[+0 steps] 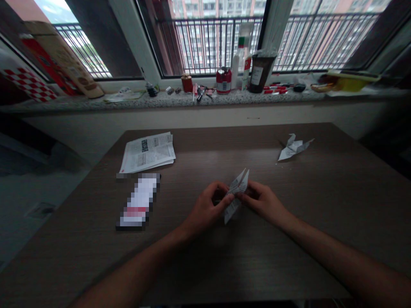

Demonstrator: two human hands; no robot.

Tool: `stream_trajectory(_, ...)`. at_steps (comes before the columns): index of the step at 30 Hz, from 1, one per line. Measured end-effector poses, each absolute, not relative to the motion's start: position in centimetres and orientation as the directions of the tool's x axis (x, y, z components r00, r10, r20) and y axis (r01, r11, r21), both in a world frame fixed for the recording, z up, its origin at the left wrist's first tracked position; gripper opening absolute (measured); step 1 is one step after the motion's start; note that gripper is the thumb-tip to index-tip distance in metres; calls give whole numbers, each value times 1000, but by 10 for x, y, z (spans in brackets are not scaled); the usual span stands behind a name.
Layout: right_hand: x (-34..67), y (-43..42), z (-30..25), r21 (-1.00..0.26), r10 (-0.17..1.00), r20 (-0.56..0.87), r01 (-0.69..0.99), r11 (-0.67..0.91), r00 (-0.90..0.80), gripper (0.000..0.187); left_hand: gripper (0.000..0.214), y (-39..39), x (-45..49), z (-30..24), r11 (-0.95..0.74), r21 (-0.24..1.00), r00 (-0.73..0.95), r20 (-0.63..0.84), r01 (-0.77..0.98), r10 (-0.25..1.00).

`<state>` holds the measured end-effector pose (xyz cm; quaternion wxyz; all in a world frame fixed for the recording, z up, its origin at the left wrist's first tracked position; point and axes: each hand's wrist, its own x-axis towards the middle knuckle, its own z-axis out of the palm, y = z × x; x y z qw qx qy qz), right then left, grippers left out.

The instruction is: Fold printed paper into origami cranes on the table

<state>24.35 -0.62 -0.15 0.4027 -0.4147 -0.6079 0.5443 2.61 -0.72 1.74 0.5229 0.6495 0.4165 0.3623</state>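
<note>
White folded paper (236, 187) between the left hand (210, 202) and right hand (263, 199).

Partly hidden behind the left hand (210, 204) and right hand (263, 200): middle of a folded paper (237, 185). Too small to read: print on the newspaper (148, 153), far left. Coarsely blurred: phone screen (140, 200), left. Cut off by the left edge: checked package (30, 83), far.
</note>
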Motion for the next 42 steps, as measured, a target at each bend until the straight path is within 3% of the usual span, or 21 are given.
stream_trajectory(9,243,-12,-1,-998,882,-7,60,24,-471,27,22,2,22,17,-41,998,397,59,-54,916)
stream_trajectory(24,242,-13,6,-981,855,-186,37,-192,-484,35,25,3,23,9,58,985,424,16,-160,905)
stream_trajectory(30,240,-15,5,-982,866,-178,35,-183,-467,34,24,1,23,13,-72,991,393,113,-116,912)
stream_trajectory(34,241,-14,4,-991,879,-135,80,-110,-458,31,17,0,20,17,-241,970,402,216,14,890)
stream_trajectory(42,243,-11,9,-989,913,-76,145,-18,-401,25,6,3,16,22,-537,790,400,407,296,821)
